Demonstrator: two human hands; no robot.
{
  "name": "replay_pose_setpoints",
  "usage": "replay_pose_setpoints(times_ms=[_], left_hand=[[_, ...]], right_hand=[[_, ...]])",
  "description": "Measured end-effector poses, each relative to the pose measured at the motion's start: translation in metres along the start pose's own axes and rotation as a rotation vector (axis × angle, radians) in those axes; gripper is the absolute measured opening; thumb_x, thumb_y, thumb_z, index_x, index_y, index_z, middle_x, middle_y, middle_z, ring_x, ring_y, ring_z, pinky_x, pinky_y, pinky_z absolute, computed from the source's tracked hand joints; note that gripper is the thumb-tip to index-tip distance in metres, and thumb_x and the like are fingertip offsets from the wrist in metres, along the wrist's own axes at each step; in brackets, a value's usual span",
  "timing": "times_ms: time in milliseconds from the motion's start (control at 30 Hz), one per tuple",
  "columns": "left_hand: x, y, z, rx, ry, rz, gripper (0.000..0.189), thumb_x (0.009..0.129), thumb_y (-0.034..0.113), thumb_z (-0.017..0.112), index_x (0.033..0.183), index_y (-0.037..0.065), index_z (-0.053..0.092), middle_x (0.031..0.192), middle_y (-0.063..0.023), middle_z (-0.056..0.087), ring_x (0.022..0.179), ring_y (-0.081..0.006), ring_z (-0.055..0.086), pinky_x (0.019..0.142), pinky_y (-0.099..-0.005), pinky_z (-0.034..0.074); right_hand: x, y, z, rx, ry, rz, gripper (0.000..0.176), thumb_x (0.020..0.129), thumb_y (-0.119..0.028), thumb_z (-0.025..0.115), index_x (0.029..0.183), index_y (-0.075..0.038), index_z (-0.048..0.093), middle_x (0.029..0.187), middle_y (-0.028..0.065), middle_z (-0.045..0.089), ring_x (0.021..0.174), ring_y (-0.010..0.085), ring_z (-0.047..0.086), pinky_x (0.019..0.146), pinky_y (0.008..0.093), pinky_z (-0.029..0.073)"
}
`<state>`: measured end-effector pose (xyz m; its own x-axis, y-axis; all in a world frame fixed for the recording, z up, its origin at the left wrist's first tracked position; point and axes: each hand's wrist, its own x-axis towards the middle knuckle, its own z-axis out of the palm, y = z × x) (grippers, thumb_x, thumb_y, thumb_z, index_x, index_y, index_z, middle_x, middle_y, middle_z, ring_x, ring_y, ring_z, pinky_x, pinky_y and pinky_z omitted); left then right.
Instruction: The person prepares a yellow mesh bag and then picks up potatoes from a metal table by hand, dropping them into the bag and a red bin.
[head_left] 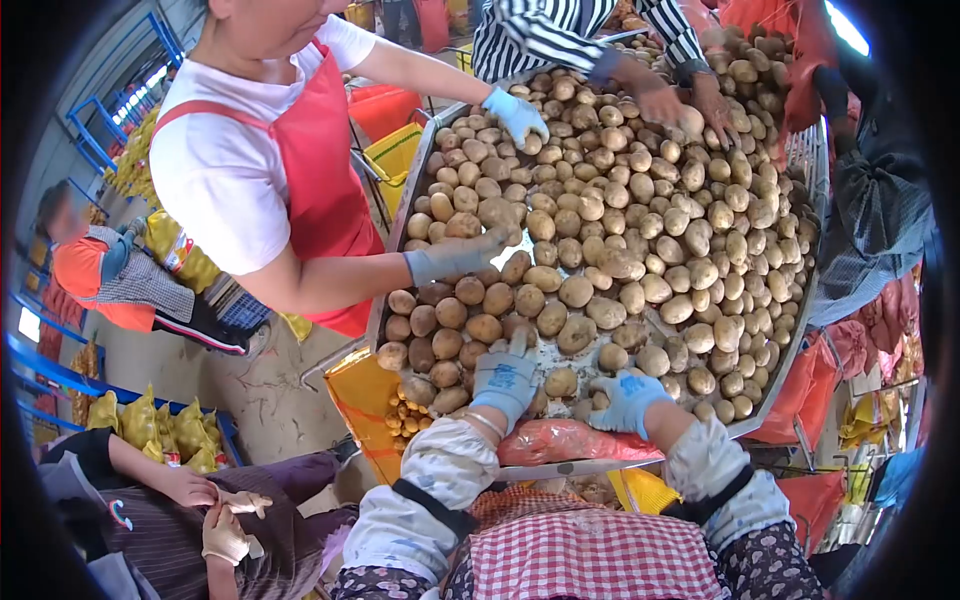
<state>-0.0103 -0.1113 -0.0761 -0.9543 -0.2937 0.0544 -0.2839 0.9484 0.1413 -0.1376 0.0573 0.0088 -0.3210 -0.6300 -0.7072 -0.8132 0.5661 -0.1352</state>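
your left hand (505, 375) spread on potatoes (575, 290) at surface's (408, 200) 6 o'clock | right hand (625, 395) curled, contents unclear | potatoes: likely firm, dusty, roll-prone; cup around middle

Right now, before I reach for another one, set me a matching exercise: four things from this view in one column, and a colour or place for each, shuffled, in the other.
Things
1. left hand
2. right hand
3. co-worker's apron
4. sack

Colours or places
A. red, worn over a white shirt
B. orange, lying at the near rim of the tray, between the forearms
C. gloved, on potatoes near the tray's near-left corner
D. gloved, further right, where the potatoes lie sparser

Pairs: 1-C, 2-D, 3-A, 4-B
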Motion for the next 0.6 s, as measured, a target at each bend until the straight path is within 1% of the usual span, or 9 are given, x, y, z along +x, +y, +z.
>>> replay_pose_setpoints(times_ms=[67, 100, 200, 400, 467, 500, 533, 567, 600], left_hand=[[-0.007, -0.006, -0.022, -0.081, -0.191, -0.204, 0.026, 0.083, 0.033, 0.055, 0.102, 0.017, 0.061, 0.120, -0.0103, 0.053, 0.101, -0.0297, 0.055, 0.079, -0.0442, 0.048], [-0.007, -0.004, -0.016, -0.084, -0.159, -0.197, 0.024, 0.084, 0.033, 0.055, 0.097, 0.014, 0.062, 0.109, -0.0102, 0.056, 0.099, -0.0301, 0.055, 0.077, -0.0430, 0.048], [0.018, 0.002, -0.003, -0.052, -0.237, -0.247, 0.025, 0.085, 0.033, 0.054, 0.096, 0.013, 0.064, 0.105, -0.0115, 0.059, 0.101, -0.0318, 0.055, 0.077, -0.0437, 0.049], [0.028, -0.013, 0.000, -0.380, -0.129, -0.342, 0.030, 0.094, 0.031, 0.046, 0.093, 0.006, 0.063, 0.091, -0.0159, 0.064, 0.082, -0.0290, 0.064, 0.076, -0.0407, 0.050], [0.022, -0.012, -0.011, -0.999, -0.038, -0.565, 0.029, 0.095, 0.026, 0.048, 0.096, 0.002, 0.064, 0.088, -0.0157, 0.064, 0.083, -0.0248, 0.064, 0.076, -0.0389, 0.050], [0.017, 0.003, -0.009, -0.968, 0.268, -0.430, 0.030, 0.094, 0.024, 0.049, 0.105, -0.002, 0.061, 0.090, -0.0151, 0.064, 0.085, -0.0212, 0.063, 0.078, -0.0347, 0.049], [0.015, 0.021, -0.033, -1.090, 0.194, -0.327, 0.032, 0.094, 0.024, 0.049, 0.112, -0.002, 0.059, 0.096, -0.0161, 0.063, 0.092, -0.0236, 0.062, 0.083, -0.0356, 0.047], [0.017, 0.038, -0.057, -1.207, 0.132, -0.218, 0.036, 0.093, 0.024, 0.050, 0.118, -0.002, 0.056, 0.103, -0.0171, 0.063, 0.098, -0.0261, 0.061, 0.089, -0.0364, 0.046], [0.021, 0.060, -0.057, -0.926, 0.254, -0.022, 0.037, 0.090, 0.022, 0.052, 0.121, 0.000, 0.054, 0.108, -0.0176, 0.060, 0.105, -0.0298, 0.057, 0.093, -0.0380, 0.044]], right_hand=[[-0.004, 0.000, 0.006, 0.044, 0.047, 0.081, 0.067, 0.074, -0.057, 0.060, 0.130, -0.022, 0.052, 0.129, 0.0154, 0.054, 0.117, 0.0288, 0.053, 0.096, 0.0411, 0.044], [-0.001, 0.003, 0.010, 0.066, 0.097, 0.065, 0.066, 0.073, -0.056, 0.060, 0.129, -0.022, 0.053, 0.124, 0.0160, 0.058, 0.113, 0.0314, 0.055, 0.095, 0.0415, 0.044], [0.026, 0.005, 0.010, 0.258, 0.170, -0.041, 0.062, 0.072, -0.054, 0.063, 0.125, -0.023, 0.056, 0.111, 0.0207, 0.061, 0.106, 0.0357, 0.058, 0.090, 0.0421, 0.046], [0.026, 0.023, 0.028, 0.333, 0.271, -0.092, 0.059, 0.075, -0.051, 0.063, 0.125, -0.020, 0.055, 0.111, 0.0180, 0.063, 0.104, 0.0344, 0.059, 0.090, 0.0397, 0.047], [0.021, 0.025, 0.040, 1.393, 0.367, -0.179, 0.059, 0.081, -0.051, 0.061, 0.126, -0.014, 0.054, 0.111, 0.0145, 0.064, 0.106, 0.0280, 0.060, 0.084, 0.0342, 0.050], [0.026, 0.036, 0.050, 1.495, 0.457, -0.359, 0.060, 0.088, -0.051, 0.053, 0.129, -0.007, 0.050, 0.113, 0.0108, 0.063, 0.107, 0.0223, 0.059, 0.078, 0.0315, 0.052], [0.019, 0.029, 0.049, 1.503, 0.445, -0.348, 0.060, 0.088, -0.051, 0.053, 0.129, -0.007, 0.050, 0.113, 0.0108, 0.063, 0.107, 0.0223, 0.059, 0.078, 0.0315, 0.052], [0.009, 0.019, 0.041, 1.978, 0.236, -0.509, 0.061, 0.089, -0.051, 0.049, 0.132, -0.008, 0.046, 0.117, 0.0114, 0.060, 0.107, 0.0223, 0.059, 0.081, 0.0333, 0.052], [0.004, 0.013, 0.035, 2.435, -0.022, -0.671, 0.061, 0.091, -0.050, 0.046, 0.135, -0.009, 0.042, 0.122, 0.0120, 0.057, 0.108, 0.0224, 0.059, 0.084, 0.0351, 0.051]])
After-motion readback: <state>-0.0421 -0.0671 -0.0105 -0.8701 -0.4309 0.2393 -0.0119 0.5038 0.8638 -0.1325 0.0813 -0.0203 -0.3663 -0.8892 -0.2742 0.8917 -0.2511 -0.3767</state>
